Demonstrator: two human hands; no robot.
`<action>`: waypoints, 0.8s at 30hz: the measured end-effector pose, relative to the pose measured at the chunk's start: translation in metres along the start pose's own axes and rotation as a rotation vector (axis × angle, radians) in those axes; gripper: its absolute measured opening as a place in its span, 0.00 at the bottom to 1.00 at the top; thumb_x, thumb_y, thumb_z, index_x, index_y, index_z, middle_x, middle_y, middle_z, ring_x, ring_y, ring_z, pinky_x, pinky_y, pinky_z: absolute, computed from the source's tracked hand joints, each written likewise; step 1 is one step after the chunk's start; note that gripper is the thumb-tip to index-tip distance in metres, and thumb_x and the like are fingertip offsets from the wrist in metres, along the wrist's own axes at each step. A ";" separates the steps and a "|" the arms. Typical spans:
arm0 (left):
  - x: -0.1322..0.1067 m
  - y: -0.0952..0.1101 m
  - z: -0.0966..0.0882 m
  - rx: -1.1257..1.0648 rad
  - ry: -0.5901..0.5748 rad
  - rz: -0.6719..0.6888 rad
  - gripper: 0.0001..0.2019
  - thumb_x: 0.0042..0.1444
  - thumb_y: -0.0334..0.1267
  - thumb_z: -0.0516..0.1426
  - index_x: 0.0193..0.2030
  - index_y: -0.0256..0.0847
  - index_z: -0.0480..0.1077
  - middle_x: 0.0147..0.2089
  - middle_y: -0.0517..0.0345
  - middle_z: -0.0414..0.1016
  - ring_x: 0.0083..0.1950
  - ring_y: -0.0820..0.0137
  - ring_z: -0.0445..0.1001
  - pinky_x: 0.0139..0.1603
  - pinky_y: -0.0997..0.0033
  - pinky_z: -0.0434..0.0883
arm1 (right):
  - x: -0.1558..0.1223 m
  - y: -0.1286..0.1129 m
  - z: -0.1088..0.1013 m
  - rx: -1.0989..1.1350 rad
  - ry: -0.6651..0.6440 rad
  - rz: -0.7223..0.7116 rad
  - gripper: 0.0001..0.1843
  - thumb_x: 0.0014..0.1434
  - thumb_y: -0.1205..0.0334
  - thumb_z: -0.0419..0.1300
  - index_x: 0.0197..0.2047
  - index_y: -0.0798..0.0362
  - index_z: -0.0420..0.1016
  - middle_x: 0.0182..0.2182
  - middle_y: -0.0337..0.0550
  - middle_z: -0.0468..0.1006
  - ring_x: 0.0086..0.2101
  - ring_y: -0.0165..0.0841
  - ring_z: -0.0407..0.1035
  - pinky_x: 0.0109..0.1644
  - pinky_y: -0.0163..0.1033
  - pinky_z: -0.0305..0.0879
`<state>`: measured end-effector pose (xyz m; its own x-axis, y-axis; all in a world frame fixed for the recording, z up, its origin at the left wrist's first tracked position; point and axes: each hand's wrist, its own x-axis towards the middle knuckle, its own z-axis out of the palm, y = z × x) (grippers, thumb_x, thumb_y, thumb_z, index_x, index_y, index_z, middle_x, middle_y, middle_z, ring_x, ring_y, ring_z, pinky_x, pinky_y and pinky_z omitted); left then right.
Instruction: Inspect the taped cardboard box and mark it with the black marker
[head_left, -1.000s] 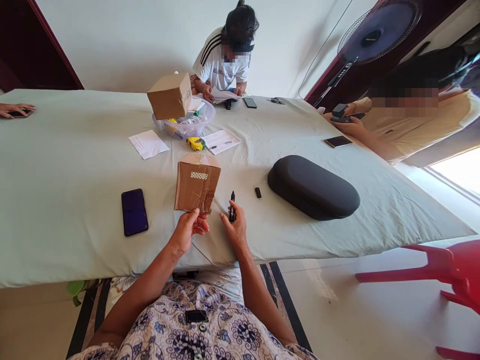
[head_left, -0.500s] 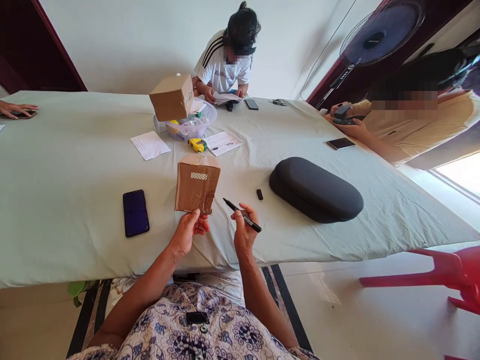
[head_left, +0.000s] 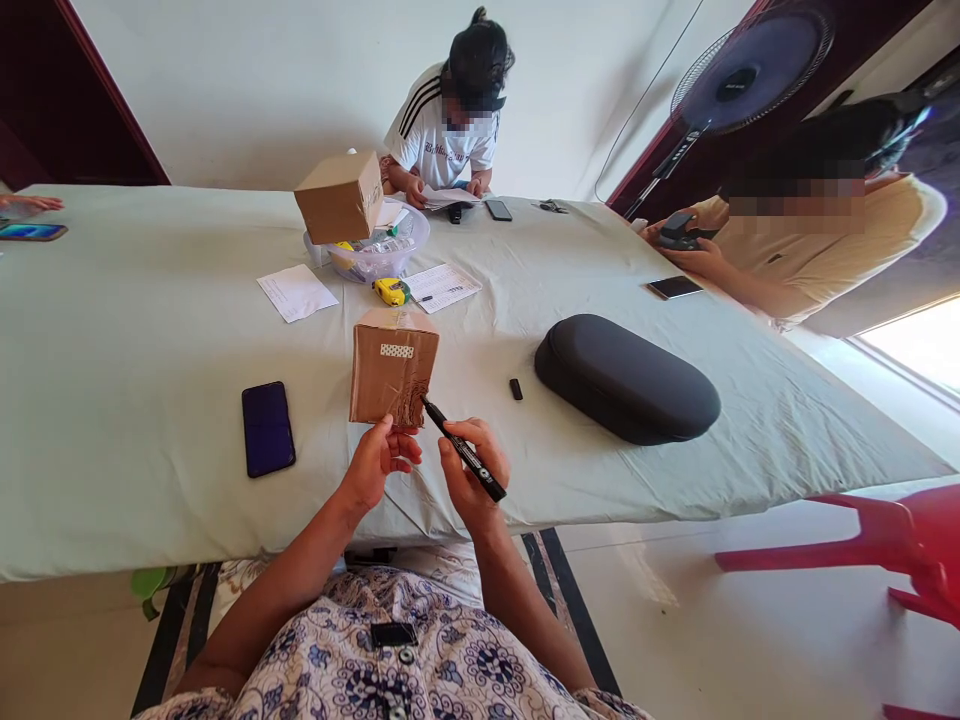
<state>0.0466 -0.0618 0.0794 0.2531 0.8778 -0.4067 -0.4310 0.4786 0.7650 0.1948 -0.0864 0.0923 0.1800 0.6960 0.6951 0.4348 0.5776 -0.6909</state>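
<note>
My left hand [head_left: 376, 462] grips the lower edge of a small brown cardboard box [head_left: 386, 380], thumb on its near face and fingers curled beneath. That face carries a white dotted sticker and dark scribbled marks at its lower right. Between the thumb and fingers of my right hand [head_left: 474, 470] is an uncapped black marker pen [head_left: 469, 455]. Its tip is at the box's right edge, beside the scribble; whether it touches I cannot tell. The black pen cap [head_left: 515, 389] lies on the tablecloth to the right.
A dark phone [head_left: 268, 428] lies left, a black hard case [head_left: 626, 380] right. Beyond are a yellow tape measure [head_left: 391, 291], papers [head_left: 298, 292] and a plastic basin [head_left: 412, 240] under another cardboard box [head_left: 339, 197]. Other people sit around the table; a red stool [head_left: 862, 540] stands at right.
My right hand has moved left, bringing the marker tip to the box's right edge. My left hand still holds the box. At far left, another person's hand has shifted off a phone.
</note>
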 end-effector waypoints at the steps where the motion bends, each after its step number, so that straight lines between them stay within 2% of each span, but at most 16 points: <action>1: 0.000 0.001 -0.001 -0.004 -0.012 -0.001 0.28 0.53 0.64 0.59 0.38 0.35 0.77 0.28 0.53 0.76 0.30 0.69 0.74 0.29 0.71 0.65 | 0.001 0.000 0.001 -0.003 -0.003 -0.009 0.08 0.62 0.65 0.62 0.44 0.45 0.77 0.32 0.39 0.81 0.31 0.35 0.74 0.37 0.43 0.71; 5: 0.000 0.000 -0.003 0.017 -0.036 0.020 0.32 0.52 0.68 0.57 0.38 0.35 0.77 0.29 0.52 0.77 0.31 0.69 0.75 0.30 0.71 0.65 | 0.001 0.000 0.005 0.012 -0.034 -0.027 0.07 0.62 0.65 0.62 0.43 0.46 0.77 0.30 0.39 0.80 0.31 0.35 0.74 0.36 0.43 0.70; 10: 0.000 -0.002 -0.003 0.093 -0.010 0.050 0.35 0.56 0.71 0.51 0.33 0.36 0.76 0.32 0.49 0.79 0.32 0.68 0.76 0.32 0.70 0.66 | -0.002 0.003 0.002 -0.016 -0.097 -0.023 0.03 0.62 0.63 0.62 0.38 0.47 0.77 0.28 0.39 0.80 0.28 0.33 0.71 0.35 0.43 0.67; 13: -0.001 -0.003 -0.002 0.170 0.039 0.083 0.36 0.56 0.73 0.49 0.30 0.37 0.75 0.33 0.48 0.80 0.33 0.67 0.76 0.33 0.68 0.67 | -0.004 0.010 -0.004 -0.053 -0.016 0.046 0.06 0.63 0.62 0.60 0.33 0.48 0.75 0.25 0.37 0.77 0.26 0.32 0.68 0.33 0.41 0.64; 16: -0.002 -0.005 -0.001 0.262 0.082 0.135 0.37 0.56 0.73 0.48 0.28 0.37 0.76 0.34 0.46 0.80 0.34 0.65 0.77 0.34 0.68 0.68 | 0.000 0.018 -0.007 -0.151 0.143 0.122 0.08 0.63 0.61 0.61 0.31 0.48 0.74 0.25 0.37 0.76 0.27 0.33 0.69 0.34 0.41 0.64; 19: -0.003 -0.007 -0.002 0.303 0.090 0.161 0.38 0.55 0.74 0.48 0.27 0.37 0.77 0.35 0.44 0.80 0.35 0.65 0.77 0.34 0.68 0.68 | 0.006 0.019 -0.003 -0.201 0.224 0.113 0.04 0.64 0.61 0.61 0.36 0.48 0.77 0.29 0.39 0.79 0.31 0.35 0.73 0.40 0.44 0.68; 22: -0.002 -0.009 -0.002 0.284 0.087 0.170 0.38 0.54 0.74 0.49 0.29 0.37 0.77 0.35 0.44 0.81 0.34 0.65 0.77 0.34 0.68 0.69 | 0.006 0.013 0.003 -0.075 0.160 0.042 0.06 0.63 0.63 0.61 0.43 0.46 0.78 0.34 0.41 0.80 0.34 0.35 0.74 0.41 0.44 0.70; 24: -0.002 -0.009 -0.003 0.270 0.082 0.180 0.37 0.54 0.74 0.50 0.29 0.37 0.77 0.36 0.44 0.81 0.35 0.65 0.77 0.34 0.68 0.70 | 0.001 0.010 0.006 0.061 0.104 0.003 0.07 0.63 0.63 0.61 0.43 0.45 0.78 0.32 0.39 0.79 0.33 0.35 0.74 0.39 0.43 0.70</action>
<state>0.0478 -0.0675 0.0716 0.1182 0.9516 -0.2837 -0.2148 0.3034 0.9283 0.1941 -0.0775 0.0845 0.2734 0.6516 0.7076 0.3804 0.6025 -0.7017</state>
